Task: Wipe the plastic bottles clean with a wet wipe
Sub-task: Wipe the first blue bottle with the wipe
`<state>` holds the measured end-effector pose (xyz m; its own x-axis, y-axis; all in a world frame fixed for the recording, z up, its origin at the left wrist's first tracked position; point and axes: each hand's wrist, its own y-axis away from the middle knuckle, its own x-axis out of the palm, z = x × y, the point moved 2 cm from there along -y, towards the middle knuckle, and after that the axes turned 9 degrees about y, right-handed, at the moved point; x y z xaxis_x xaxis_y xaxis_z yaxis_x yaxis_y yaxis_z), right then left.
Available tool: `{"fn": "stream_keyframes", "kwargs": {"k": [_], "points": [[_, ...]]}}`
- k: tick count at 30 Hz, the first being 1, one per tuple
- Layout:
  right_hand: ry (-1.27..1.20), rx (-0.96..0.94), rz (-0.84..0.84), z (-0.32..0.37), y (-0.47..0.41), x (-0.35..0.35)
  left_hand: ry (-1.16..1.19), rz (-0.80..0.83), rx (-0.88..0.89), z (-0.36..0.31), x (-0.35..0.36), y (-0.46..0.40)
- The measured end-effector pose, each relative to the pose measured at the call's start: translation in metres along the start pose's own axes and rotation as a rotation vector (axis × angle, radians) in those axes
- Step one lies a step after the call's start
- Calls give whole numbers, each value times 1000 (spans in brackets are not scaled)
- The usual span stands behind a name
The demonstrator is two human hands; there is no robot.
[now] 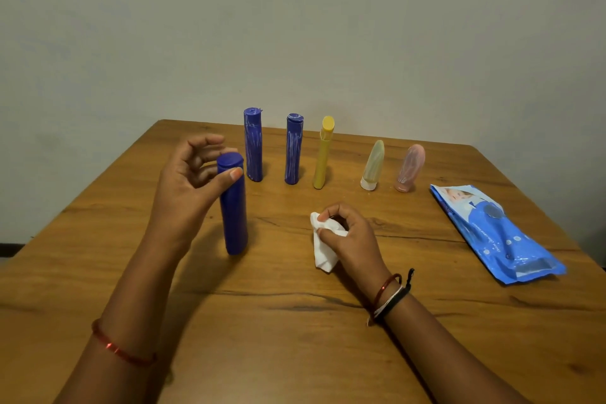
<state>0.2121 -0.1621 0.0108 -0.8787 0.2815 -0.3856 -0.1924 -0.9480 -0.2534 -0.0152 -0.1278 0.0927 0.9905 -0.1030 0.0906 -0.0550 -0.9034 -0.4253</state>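
Six bottles are being shown standing on the table [295, 321]. The nearest blue bottle [233, 207] is being pinched at its cap by the left hand [190, 187]; a crumpled wipe [324, 239] is being clutched in the right hand [347, 233]. Wiping seems imminent: the wipe needs bringing across to the bottle.

left hand [193, 180]: raised, thumb on blue bottle [233, 207] cap, fingers loosely curled | right hand [347, 233]: low, pinching wipe [323, 246]
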Motion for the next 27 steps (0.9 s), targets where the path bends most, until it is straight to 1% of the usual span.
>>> {"fn": "stream_keyframes", "kwargs": {"k": [7,15,23,27], "points": [[23,1,-2,-3,1,3,49,-54,4,15,-13,4],[39,-14,-1,-3,0,3,36,-19,12,20,-10,3],[40,-16,0,-2,1,2,38,-23,-5,23,-9,6],[24,-5,-3,-2,1,2,33,-53,37,13,-8,5]]}}
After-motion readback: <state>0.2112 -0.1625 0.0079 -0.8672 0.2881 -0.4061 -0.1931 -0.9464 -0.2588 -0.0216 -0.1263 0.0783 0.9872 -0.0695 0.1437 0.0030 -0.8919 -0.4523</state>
